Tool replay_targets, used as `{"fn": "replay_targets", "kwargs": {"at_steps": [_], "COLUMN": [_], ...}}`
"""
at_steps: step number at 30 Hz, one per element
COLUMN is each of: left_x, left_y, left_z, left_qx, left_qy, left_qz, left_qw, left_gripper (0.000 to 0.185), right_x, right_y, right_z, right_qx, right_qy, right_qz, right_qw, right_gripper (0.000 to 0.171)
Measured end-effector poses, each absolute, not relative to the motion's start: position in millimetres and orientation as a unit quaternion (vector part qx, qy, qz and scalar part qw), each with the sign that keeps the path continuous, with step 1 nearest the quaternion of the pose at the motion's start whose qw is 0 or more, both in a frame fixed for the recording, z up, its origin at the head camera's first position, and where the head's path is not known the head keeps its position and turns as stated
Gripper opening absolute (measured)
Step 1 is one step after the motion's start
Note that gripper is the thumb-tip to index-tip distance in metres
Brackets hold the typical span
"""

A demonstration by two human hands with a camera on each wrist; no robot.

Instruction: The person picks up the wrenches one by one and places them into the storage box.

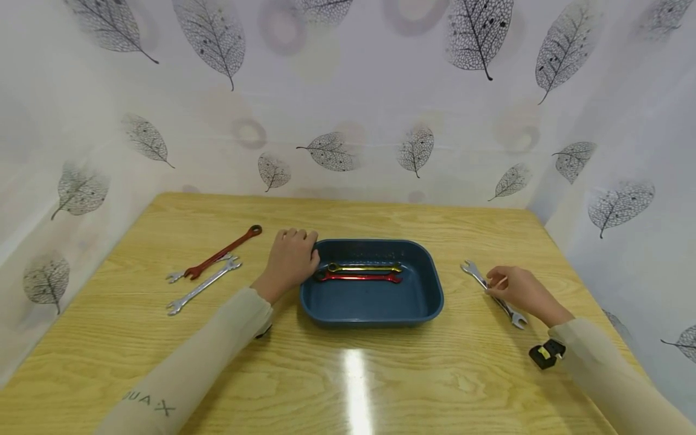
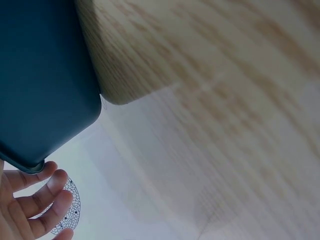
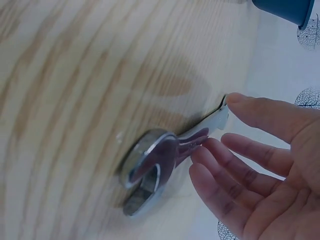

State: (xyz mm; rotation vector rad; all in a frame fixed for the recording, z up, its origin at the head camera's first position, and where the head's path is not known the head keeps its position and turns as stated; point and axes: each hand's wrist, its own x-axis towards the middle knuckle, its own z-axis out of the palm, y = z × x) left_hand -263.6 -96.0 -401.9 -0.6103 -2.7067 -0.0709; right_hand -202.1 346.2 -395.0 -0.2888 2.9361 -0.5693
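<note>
My left hand holds the back left corner of a dark blue bin; in the left wrist view its fingers sit at the rim. A yellow wrench and a red wrench lie side by side inside the bin. To the right, a silver open-end wrench lies slanted on the table. My right hand is over its middle, the fingertips right at the shaft. In the right wrist view the thumb stands apart from the fingers, and the wrench's open end faces the camera.
Left of the bin, a dark red wrench crosses over a silver wrench, with another silver wrench beside them. The wooden table backs onto a leaf-patterned curtain, which also stands at both sides.
</note>
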Motion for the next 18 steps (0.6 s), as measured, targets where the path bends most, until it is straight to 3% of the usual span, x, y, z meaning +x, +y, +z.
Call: {"fn": "replay_targets", "kwargs": {"at_steps": [18], "left_x": [-263.5], "left_y": [-96.8], "left_z": [-403.4], "left_qx": [-0.219], "left_qy": [-0.957], "left_qz": [-0.031], "left_qw": [0.186], "left_gripper": [0.022], "right_x": [-201.8], "right_y": [339.1], "right_z": [-396.9], "right_qx": [-0.097], "right_qy": [0.977], "right_qz": [-0.169], "right_qw": [0.085], "right_gripper": [0.034]}}
